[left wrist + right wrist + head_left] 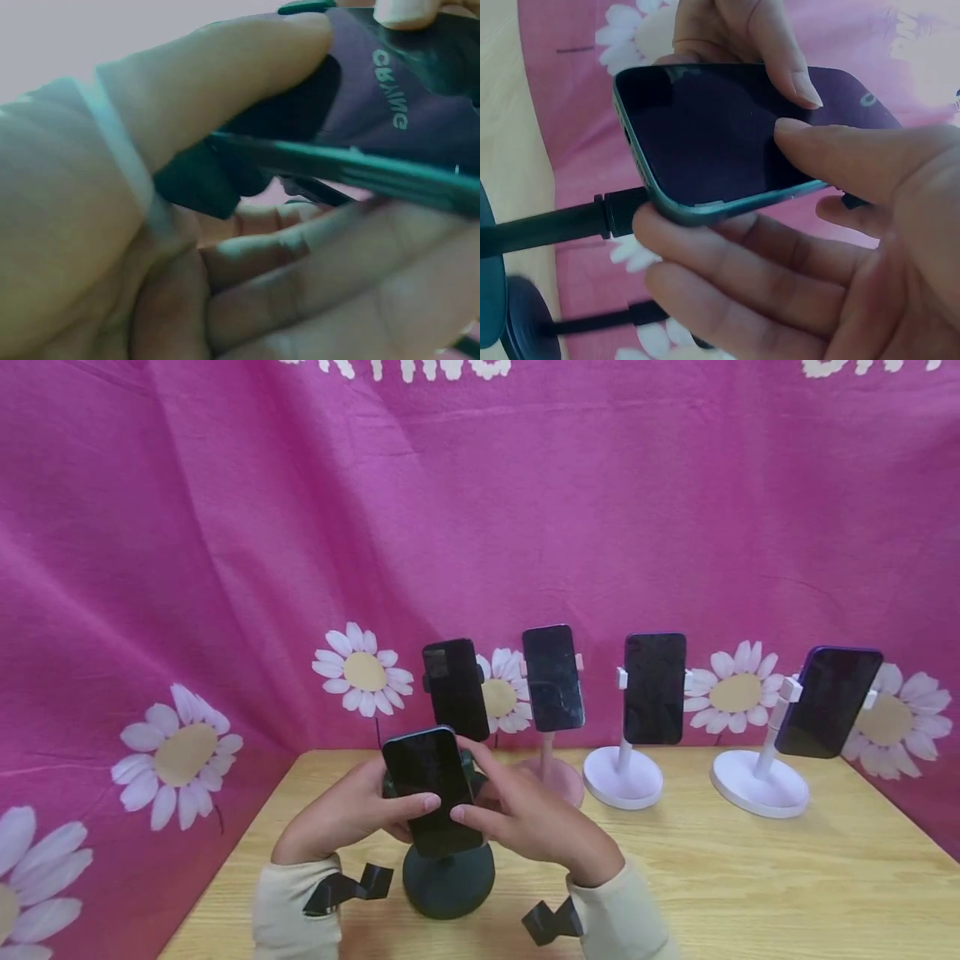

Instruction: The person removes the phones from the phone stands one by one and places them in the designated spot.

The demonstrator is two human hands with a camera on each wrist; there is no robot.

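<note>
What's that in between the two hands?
A phone with a dark screen is between the left hand and the right hand. The head view shows it, and the right wrist view does too.

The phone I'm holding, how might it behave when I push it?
The phone is probably stiff, being a thin, flat slab. Its glossy screen might feel slippery. A hard push could tip the dark stand, since the phone sits high above its round base.
</note>
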